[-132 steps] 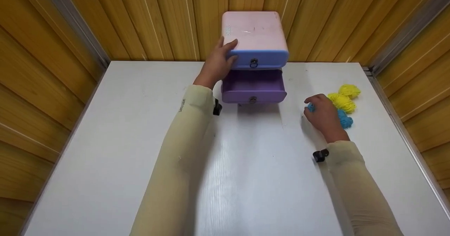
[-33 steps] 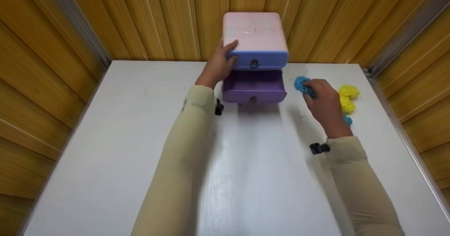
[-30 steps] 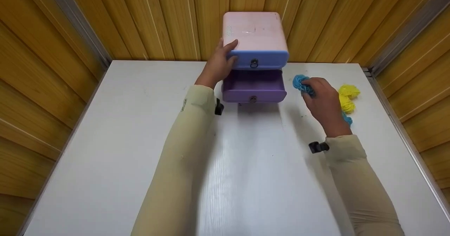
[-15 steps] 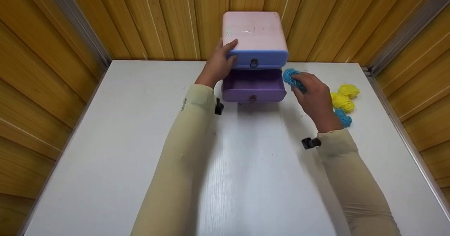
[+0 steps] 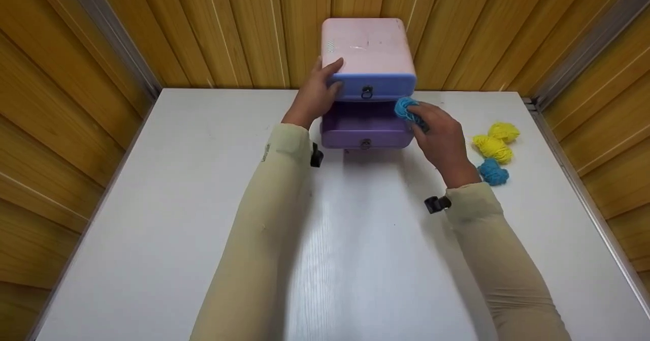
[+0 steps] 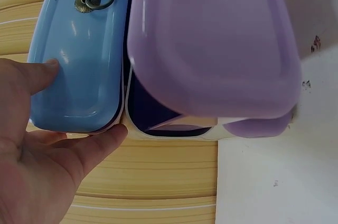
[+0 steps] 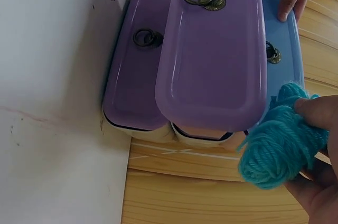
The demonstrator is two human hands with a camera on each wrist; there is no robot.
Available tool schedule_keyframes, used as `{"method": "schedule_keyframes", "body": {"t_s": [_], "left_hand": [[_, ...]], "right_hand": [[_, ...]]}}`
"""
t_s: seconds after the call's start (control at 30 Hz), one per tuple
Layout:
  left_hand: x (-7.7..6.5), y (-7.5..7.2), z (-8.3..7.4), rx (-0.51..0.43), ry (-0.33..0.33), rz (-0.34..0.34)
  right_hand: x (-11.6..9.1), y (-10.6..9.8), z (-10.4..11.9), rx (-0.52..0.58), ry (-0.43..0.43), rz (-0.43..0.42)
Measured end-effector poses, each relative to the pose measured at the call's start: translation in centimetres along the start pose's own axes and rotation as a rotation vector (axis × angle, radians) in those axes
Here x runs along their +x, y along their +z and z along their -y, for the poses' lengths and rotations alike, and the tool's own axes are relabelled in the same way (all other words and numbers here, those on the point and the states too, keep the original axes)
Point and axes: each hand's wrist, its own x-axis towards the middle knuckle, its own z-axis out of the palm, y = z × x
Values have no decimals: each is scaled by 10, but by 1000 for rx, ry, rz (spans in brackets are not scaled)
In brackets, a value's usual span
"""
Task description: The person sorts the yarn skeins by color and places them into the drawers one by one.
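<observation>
A small pink cabinet (image 5: 376, 46) stands against the back wall. Its blue top drawer (image 5: 391, 87) is closed; the purple drawer (image 5: 345, 140) under it is pulled out. My left hand (image 5: 311, 97) rests on the cabinet's front left corner, thumb (image 6: 43, 75) against the blue front, fingers fairly straight along its side. Between thumb and fingers my right hand (image 5: 442, 137) holds a blue ball of yarn (image 7: 280, 139), over the right edge of the pulled-out drawer. Fingers hide part of the yarn. In the right wrist view, another purple drawer (image 7: 138, 84) below is closed.
Right of the cabinet, two yellow yarn balls (image 5: 492, 149) and a second blue yarn ball (image 5: 493, 172) lie together on the white table (image 5: 355, 254). Wood-patterned walls (image 5: 228, 31) border the back and sides.
My right hand picked up the blue yarn ball from the table and carried it left and towards the back, up to the pulled-out drawer. My left hand stays on the cabinet corner.
</observation>
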Motion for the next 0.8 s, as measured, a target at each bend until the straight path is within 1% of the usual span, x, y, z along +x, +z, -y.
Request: {"method": "schedule_keyframes", "body": {"t_s": [0.4,0.63,0.8], "left_hand": [[-2,0,-3,-3,-10,-1],[-2,0,-2,-4,-6,-10],[-1,0,-1,24,11,-19]], "right_hand": [[8,10,5,25,-21,-18],[11,17,8,44,-16,-7],[12,20,7,43,-9,-5]]}}
